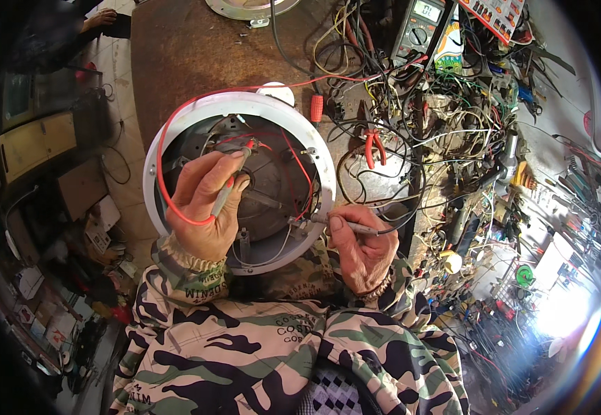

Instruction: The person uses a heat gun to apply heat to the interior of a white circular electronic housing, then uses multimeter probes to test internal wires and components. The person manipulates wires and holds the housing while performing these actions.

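A round white-rimmed appliance housing [153,183] stands in front of me, its open side up and red and white wires inside. My left hand [207,194] is closed on a grey test probe [223,198] with a red lead, held over the housing's left part; its tip is near a small part with red wires. My right hand [360,252] pinches a second grey test probe [356,226] with a black lead at the lower right rim. That probe points at a terminal [299,223] inside the rim; whether it touches, I cannot tell. The red lead [300,84] runs toward a multimeter [419,31].
Red-handled pliers [374,149] and a red ribbed cap [316,108] lie right of the housing. A tangle of wires and tools [466,138] covers the bench's right side. Another round ring [252,8] lies at the far edge. Another person's hand [99,19] shows at upper left.
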Available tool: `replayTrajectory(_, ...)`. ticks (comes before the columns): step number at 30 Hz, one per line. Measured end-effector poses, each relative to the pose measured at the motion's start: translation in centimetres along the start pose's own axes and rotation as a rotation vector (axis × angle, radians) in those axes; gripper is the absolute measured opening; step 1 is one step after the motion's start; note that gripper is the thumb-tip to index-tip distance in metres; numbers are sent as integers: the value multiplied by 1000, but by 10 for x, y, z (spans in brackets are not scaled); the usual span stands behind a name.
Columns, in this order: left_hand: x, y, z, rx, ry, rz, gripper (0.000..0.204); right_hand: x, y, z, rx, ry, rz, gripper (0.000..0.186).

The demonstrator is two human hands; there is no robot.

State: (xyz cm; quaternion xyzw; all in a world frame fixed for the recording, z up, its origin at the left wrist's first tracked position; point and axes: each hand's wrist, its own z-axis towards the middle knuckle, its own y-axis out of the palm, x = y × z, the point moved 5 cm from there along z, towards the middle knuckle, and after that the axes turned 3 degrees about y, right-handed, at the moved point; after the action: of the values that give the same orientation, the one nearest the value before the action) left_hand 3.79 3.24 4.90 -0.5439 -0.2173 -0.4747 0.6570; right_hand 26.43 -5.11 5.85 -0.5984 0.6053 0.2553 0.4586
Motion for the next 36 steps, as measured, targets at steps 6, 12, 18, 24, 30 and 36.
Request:
replayTrajectory(6, -6, 3, -3, -6, -22, 12, 34, -5, -2, -1, -3, -148, -56, 10)
replayTrajectory(12, -9, 5, -3, -4, -27, 50, 30, 3, -14, -10, 78, -74, 33, 9)
replayTrajectory(18, -7, 0, -3, 64, -9, 27, 23, 11, -20, -23, 156, -128, 43, 11)
replayTrajectory(24, -5, -2, 1, 104, 47, -91, 18, 16, -20, -37, 228, -134, 100, 20)
replayTrajectory(30, -2, -17, 1, 143, -99, -325, 16, 10, -14, -45, 292, -112, 145, 24)
replayTrajectory(36, -14, -38, -14, -7, -113, -299, 23, 21, -6, -47, 339, -141, 164, 30)
